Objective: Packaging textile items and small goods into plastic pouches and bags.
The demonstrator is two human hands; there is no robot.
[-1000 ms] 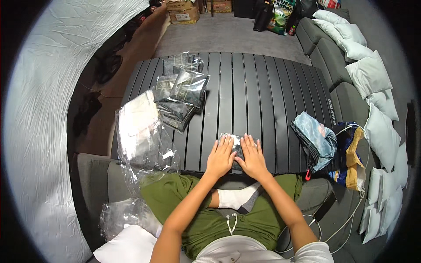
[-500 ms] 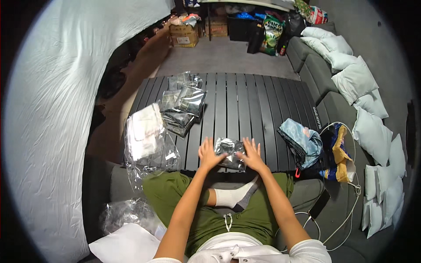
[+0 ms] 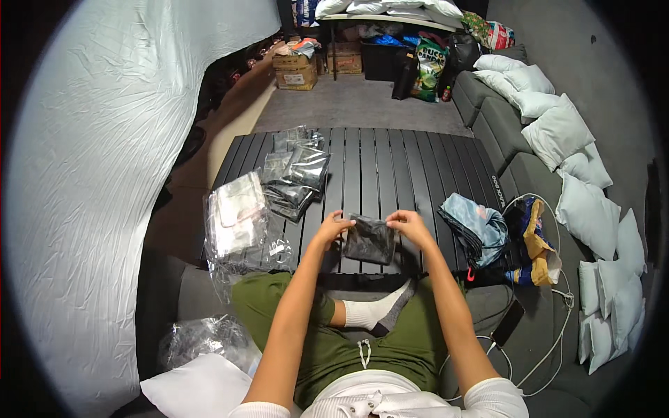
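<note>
2 hands, left grip [image 3: 333,227] and right grip [image 3: 408,223], pinch the top corners of 1 glossy dark plastic pouch [image 3: 369,240] above the slatted black worktop [image 3: 390,167]; beyond-left of the grips, about 4 crinkly pouches [image 3: 293,177] lie stacked

A black slatted bench [image 3: 390,164] carries a stack of filled clear bags [image 3: 296,174] at its left and a pile of empty clear sleeves [image 3: 237,216] at the near-left corner. A folded blue cloth [image 3: 474,223] lies at its right edge. White pillows [image 3: 557,132] line the grey sofa [image 3: 502,132]. Cardboard boxes [image 3: 296,70] stand on the floor beyond.
</note>
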